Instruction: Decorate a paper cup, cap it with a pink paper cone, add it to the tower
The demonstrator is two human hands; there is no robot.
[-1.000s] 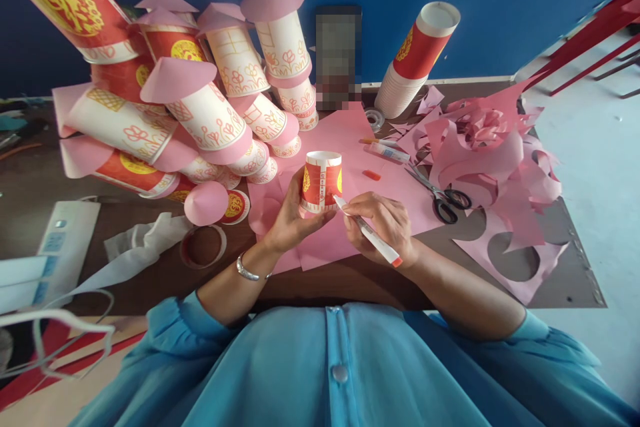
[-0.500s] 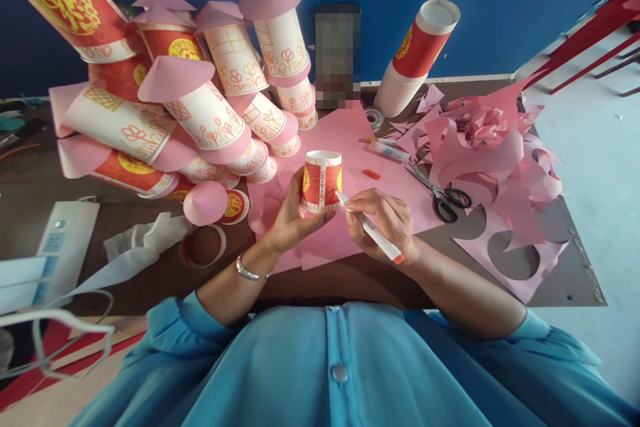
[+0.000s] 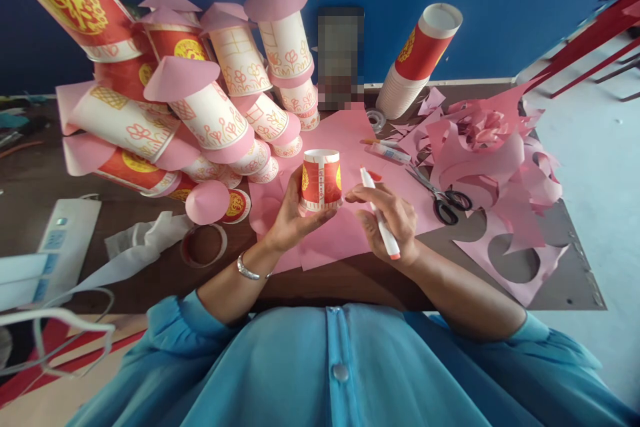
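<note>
Both hands were held above the near edge of the table [image 3: 150, 280], over a pink paper sheet [image 3: 345, 140]. The left hand [image 3: 293, 213] was closed around a paper cup [image 3: 321, 179], gripped at its lower half with the rim up and the red printed side turned toward the camera, presumably so the side wall could be worked on. A white strip with small red marks ran down the cup's front; the marks were too small to be read. A yellow ornament was seen at each side of the red field.

The right hand [image 3: 390, 217] was closed on a marker [image 3: 379, 221], white-bodied with an orange end cap at the heel of the hand. The tip was pointed up and stood apart from the cup, just beside it.

Toward the far left corner, a heap of finished cups [image 3: 220, 120] with pink cone tops and drawn flowers was noted. A stack of plain cups [image 3: 417, 60] was leaned at the far edge. Scissors [image 3: 440, 197], a glue tube [image 3: 390, 152] and pink paper offcuts [image 3: 490, 147] were recorded on the right side, within reach of the right hand. A tape roll [image 3: 203, 245] lay near the left forearm. No brand name could be read.
</note>
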